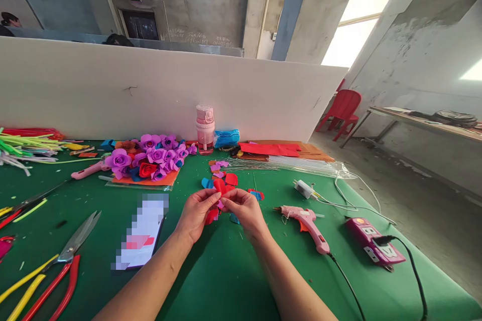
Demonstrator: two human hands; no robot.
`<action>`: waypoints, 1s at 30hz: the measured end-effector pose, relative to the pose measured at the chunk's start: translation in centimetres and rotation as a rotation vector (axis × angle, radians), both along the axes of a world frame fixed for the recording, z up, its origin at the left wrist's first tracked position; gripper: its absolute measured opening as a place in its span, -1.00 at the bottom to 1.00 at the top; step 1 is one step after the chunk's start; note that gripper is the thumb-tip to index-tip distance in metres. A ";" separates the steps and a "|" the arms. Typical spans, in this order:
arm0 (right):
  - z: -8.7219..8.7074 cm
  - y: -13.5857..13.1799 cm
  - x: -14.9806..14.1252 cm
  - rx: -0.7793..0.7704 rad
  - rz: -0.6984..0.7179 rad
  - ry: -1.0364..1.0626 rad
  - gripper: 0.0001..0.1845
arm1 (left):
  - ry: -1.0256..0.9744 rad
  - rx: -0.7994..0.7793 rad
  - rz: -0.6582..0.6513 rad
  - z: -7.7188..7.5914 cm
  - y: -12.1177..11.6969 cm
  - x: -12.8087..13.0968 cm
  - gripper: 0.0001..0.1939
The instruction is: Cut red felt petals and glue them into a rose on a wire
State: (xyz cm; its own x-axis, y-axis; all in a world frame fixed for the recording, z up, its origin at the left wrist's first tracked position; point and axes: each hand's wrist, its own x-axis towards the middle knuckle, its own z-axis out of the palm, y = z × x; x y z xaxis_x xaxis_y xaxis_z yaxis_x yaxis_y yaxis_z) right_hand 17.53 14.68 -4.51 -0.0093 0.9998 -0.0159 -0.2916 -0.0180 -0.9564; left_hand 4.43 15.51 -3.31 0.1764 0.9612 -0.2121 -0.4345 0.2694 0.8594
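Between my two hands, above the green table (pixel 226 271), is a small red petal (pixel 220 185). My left hand (pixel 198 210) pinches its left side with thumb and forefinger. The fingers of my right hand (pixel 243 208) pinch it from the right, and the two thumbs nearly meet. Loose petals in red (pixel 231 179), blue (pixel 207 183) and purple (pixel 215 166) lie around and behind my hands. A red and blue petal (pixel 256 194) rests just right of my right hand. My fingers partly hide the petal's shape.
Finished purple and red flowers (pixel 158 155) are heaped at back left, near a pink bottle (pixel 205 130). A phone (pixel 143 233) and scissors (pixel 71 248) lie to the left. On the right are a pink glue gun (pixel 307 223), a purple power strip (pixel 374 243) and cords.
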 end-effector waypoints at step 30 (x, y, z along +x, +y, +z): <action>0.1 -0.1 -0.5 0.008 -0.042 0.138 -0.67 | -0.001 0.052 -0.089 0.4 -0.4 0.3 -0.76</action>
State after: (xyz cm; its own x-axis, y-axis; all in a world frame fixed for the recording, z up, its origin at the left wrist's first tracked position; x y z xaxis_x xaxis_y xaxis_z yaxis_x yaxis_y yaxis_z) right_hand 17.04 14.59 -4.40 0.0307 0.9995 -0.0094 -0.4206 0.0044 -0.9073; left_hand 4.70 15.14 -2.88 0.2622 0.9513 -0.1621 -0.4118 0.2622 0.8727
